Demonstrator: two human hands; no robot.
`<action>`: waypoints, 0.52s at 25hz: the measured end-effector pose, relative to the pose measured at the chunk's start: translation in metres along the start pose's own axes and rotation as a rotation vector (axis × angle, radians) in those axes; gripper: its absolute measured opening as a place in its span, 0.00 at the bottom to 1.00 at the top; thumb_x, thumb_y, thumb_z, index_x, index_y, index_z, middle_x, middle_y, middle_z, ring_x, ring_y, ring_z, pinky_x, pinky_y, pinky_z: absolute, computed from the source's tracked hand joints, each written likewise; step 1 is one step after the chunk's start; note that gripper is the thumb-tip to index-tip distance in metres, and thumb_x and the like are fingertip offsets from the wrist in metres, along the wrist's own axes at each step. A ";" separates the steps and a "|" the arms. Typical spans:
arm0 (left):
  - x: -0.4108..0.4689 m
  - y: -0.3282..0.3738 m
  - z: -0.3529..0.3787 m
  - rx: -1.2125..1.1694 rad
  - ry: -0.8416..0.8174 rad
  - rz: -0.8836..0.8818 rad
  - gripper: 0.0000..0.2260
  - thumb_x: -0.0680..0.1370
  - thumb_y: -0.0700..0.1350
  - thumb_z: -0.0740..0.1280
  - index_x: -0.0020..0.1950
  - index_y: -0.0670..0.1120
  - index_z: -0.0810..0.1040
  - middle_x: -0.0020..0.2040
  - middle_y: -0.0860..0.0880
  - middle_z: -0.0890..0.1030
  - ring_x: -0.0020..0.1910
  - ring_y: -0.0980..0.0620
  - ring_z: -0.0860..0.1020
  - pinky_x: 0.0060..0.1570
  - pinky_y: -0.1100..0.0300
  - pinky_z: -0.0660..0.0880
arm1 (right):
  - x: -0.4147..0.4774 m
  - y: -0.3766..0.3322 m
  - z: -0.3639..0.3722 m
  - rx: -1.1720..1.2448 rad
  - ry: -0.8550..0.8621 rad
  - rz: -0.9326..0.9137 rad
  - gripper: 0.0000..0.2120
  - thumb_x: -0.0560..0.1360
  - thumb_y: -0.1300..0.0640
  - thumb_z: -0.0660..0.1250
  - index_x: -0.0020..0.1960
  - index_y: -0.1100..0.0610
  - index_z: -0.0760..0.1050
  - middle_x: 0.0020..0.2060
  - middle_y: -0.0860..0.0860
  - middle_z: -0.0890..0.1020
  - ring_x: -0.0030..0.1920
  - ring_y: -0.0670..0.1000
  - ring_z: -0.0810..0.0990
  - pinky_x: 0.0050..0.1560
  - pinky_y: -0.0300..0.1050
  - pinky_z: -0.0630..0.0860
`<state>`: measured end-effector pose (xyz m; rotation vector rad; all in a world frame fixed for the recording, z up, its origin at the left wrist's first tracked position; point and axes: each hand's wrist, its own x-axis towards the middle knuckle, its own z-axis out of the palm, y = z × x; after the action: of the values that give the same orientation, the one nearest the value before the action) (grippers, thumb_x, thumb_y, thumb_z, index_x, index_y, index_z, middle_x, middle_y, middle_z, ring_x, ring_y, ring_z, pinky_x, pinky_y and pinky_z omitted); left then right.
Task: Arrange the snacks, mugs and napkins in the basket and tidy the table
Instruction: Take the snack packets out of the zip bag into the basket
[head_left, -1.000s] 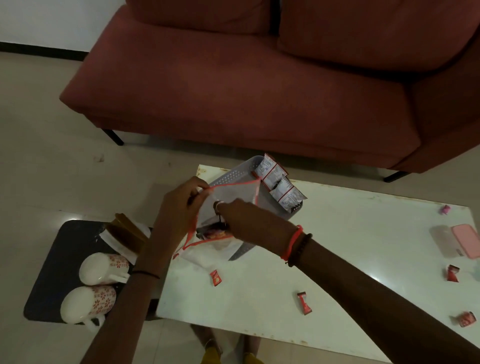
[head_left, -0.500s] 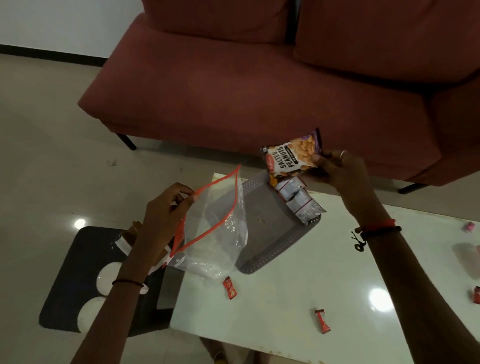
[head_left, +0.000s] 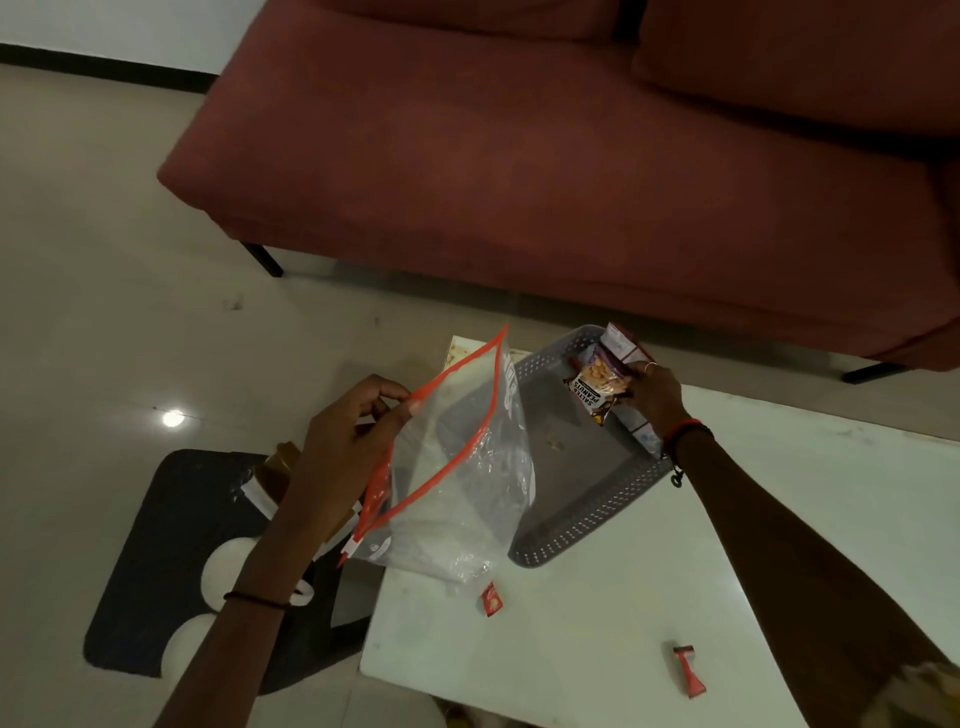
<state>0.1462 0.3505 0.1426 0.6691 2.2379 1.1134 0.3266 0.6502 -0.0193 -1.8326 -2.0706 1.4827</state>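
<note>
My left hand (head_left: 340, 447) pinches the orange-edged rim of a clear zip bag (head_left: 457, 483), which hangs open and looks empty over the table's left corner. My right hand (head_left: 655, 397) holds a salted peanuts packet (head_left: 597, 384) inside the far end of the grey perforated basket (head_left: 587, 519). Several small sachets (head_left: 623, 345) lean against the basket's far wall, partly behind my hand. Two white mugs (head_left: 228, 571) and brown napkins (head_left: 278, 470) sit on a black stool at lower left, partly hidden by my left arm.
The white table (head_left: 649, 597) carries two small red candies (head_left: 490, 599), (head_left: 688, 670). The black stool (head_left: 156, 545) stands against the table's left end. A red sofa (head_left: 519, 156) runs along the far side, with tiled floor to the left.
My right hand pulled the peanuts packet out of the zip bag, lifted it, then lowered it into the basket's far end. My left hand kept hold of the bag's rim.
</note>
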 end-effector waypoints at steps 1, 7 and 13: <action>0.001 -0.003 0.000 -0.009 -0.014 0.018 0.03 0.76 0.48 0.65 0.46 0.51 0.76 0.38 0.54 0.78 0.35 0.57 0.74 0.42 0.54 0.72 | 0.005 -0.001 0.003 -0.035 0.003 -0.015 0.16 0.79 0.65 0.57 0.65 0.67 0.72 0.63 0.65 0.76 0.65 0.65 0.74 0.66 0.59 0.72; 0.023 -0.006 0.000 0.122 0.014 0.013 0.11 0.76 0.47 0.65 0.53 0.42 0.77 0.47 0.44 0.81 0.42 0.54 0.78 0.43 0.67 0.72 | 0.025 -0.005 0.014 -0.102 0.039 -0.035 0.18 0.78 0.69 0.59 0.67 0.66 0.72 0.64 0.63 0.76 0.64 0.62 0.75 0.64 0.43 0.72; 0.032 0.003 0.002 0.105 0.002 -0.022 0.12 0.76 0.47 0.64 0.54 0.41 0.77 0.44 0.44 0.79 0.39 0.50 0.76 0.51 0.52 0.76 | 0.025 -0.004 0.024 -0.120 0.147 -0.058 0.18 0.78 0.69 0.59 0.66 0.65 0.74 0.64 0.62 0.77 0.65 0.59 0.75 0.65 0.43 0.70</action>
<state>0.1251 0.3737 0.1358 0.6839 2.3130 0.9915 0.3020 0.6553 -0.0441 -1.8409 -2.1646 1.1961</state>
